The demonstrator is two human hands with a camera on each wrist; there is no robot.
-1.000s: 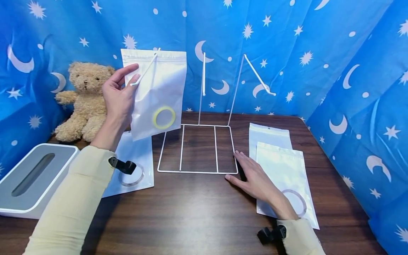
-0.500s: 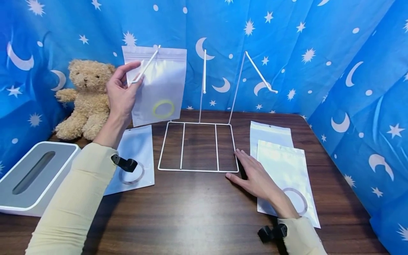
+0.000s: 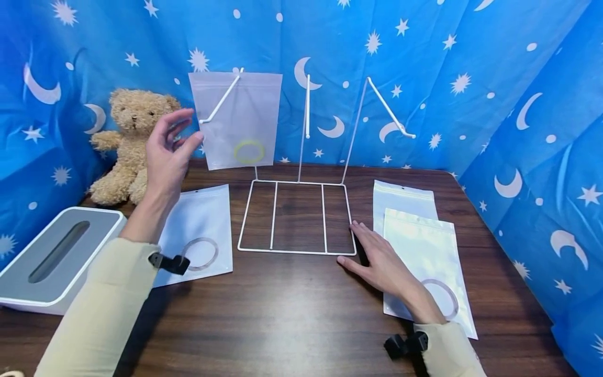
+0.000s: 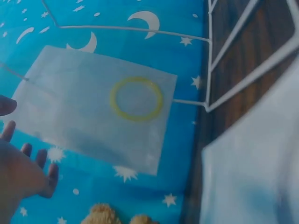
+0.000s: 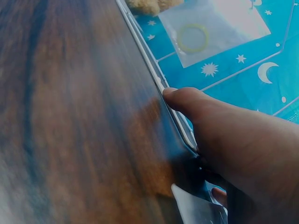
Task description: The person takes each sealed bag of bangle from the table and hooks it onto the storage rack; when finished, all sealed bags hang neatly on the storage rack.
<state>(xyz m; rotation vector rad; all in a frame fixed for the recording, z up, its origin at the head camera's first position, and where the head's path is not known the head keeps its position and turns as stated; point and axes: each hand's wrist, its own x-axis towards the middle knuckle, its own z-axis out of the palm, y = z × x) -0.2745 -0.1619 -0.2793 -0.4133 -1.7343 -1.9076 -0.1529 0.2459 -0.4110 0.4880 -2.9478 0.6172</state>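
Observation:
A white zip bag with a yellow ring on it [image 3: 256, 118] hangs from the left hook [image 3: 220, 99] of a white wire rack [image 3: 297, 252]. Just left of that bag is my left hand [image 3: 166, 152], its fingers loosely curved and holding nothing. In the left wrist view, a gap shows between the fingertips and the bag [image 4: 84, 98]. My right hand [image 3: 382, 264] rests at the right front corner of the rack base, fingers extended. The right wrist view has its thumb [image 5: 187, 100] touching the base wire. The middle hook [image 3: 308, 107] and right hook [image 3: 388, 110] hold nothing.
Another white zip bag [image 3: 212, 209] lies left of the base. Two overlapping bags, a rear one [image 3: 400, 201] and a front one [image 3: 414, 241], lie on the right. A teddy bear [image 3: 134, 112] and a grey-topped tissue box [image 3: 28, 256] stand left. A star-patterned curtain [image 3: 438, 31] surrounds the table.
My left hand has let go of the zip bag with the yellow ring and drawn back to the left. That bag now hangs freely on the left hook. The right hand has stayed put.

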